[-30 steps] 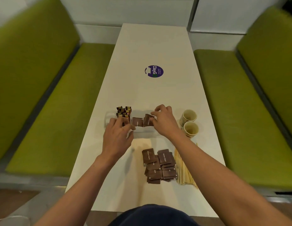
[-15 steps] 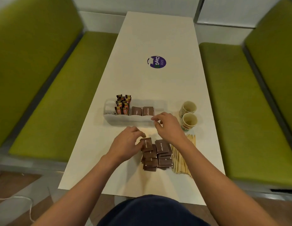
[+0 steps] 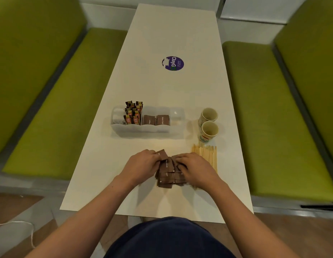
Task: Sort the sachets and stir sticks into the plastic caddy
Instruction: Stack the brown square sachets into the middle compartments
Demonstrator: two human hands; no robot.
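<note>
A clear plastic caddy (image 3: 173,127) stands across the white table. It holds several upright orange-and-brown stick sachets (image 3: 133,113) and two brown sachets (image 3: 156,120). Nearer to me lies a pile of brown sachets (image 3: 166,175). My left hand (image 3: 142,165) pinches a brown sachet at the pile's top left corner. My right hand (image 3: 194,167) has its fingers curled onto the pile's right side and pinches sachets there. A bundle of wooden stir sticks (image 3: 208,154) lies just right of the pile, partly hidden by my right hand.
Two paper cups (image 3: 208,121) stand to the right of the caddy. A purple round sticker (image 3: 172,63) sits further up the table (image 3: 171,34). Green bench seats (image 3: 55,101) run along both sides. The table's near edge is close to my body.
Both hands have drawn back from the caddy to the sachet pile. Two brown sachets now stand in the caddy. The camera view has tilted down towards me.
</note>
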